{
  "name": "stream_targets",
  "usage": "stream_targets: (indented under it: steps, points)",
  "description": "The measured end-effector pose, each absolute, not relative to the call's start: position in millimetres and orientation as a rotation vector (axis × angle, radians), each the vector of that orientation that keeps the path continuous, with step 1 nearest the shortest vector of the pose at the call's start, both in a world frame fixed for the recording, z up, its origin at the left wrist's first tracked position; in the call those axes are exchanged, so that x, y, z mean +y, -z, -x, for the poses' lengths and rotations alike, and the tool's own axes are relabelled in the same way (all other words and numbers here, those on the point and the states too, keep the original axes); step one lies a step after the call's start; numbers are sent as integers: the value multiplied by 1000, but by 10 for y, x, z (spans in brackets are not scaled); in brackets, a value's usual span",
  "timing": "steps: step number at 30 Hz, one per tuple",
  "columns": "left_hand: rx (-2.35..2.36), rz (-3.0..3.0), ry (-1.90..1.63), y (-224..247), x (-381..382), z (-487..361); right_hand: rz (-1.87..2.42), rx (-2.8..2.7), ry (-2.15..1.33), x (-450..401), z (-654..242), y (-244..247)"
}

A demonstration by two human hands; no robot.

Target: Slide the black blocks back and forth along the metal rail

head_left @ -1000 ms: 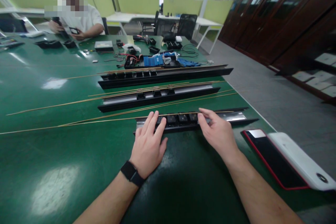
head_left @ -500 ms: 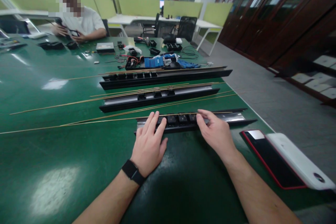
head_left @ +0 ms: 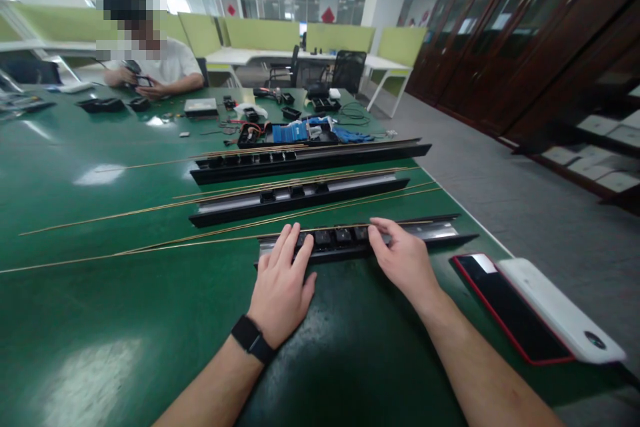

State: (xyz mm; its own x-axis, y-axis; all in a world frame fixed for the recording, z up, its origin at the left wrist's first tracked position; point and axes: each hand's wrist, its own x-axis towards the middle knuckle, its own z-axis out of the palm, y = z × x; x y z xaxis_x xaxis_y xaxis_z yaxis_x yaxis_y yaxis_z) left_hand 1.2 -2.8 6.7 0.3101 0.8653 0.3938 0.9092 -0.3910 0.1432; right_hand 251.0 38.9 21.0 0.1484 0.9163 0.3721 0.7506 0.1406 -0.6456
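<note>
In front of me lies a black channel [head_left: 340, 254] with a silvery inside and a row of small black blocks [head_left: 343, 235] set in it. A thin gold-coloured rod [head_left: 200, 242] runs along the row and out far to the left. My left hand [head_left: 283, 280], with a black watch on its wrist, rests flat over the channel's left part, fingers stretched across rod and blocks. At the right end of the row, my right hand [head_left: 404, 255] pinches the rod between thumb and forefinger, close against the last block. Its other fingers are curled and partly hidden.
Behind are two similar channels [head_left: 300, 204] with more thin rods. Farther back lie a blue-wrapped pack [head_left: 291, 132] with wires, tools and black cases. A red-edged black device [head_left: 515, 313] and a white one [head_left: 560, 307] lie right. A person [head_left: 165, 67] sits across the green table [head_left: 125, 307].
The view has tilted up slightly, so the far table and room sit lower in the picture. Both hands keep nearly the same places on the channel.
</note>
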Motion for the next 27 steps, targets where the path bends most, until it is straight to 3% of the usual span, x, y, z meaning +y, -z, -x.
stream_targets:
  steps: [27]
  points:
    - [-1635,2435,651,-11,-28,2,1638,-1653,-267,397,-2513,-181]
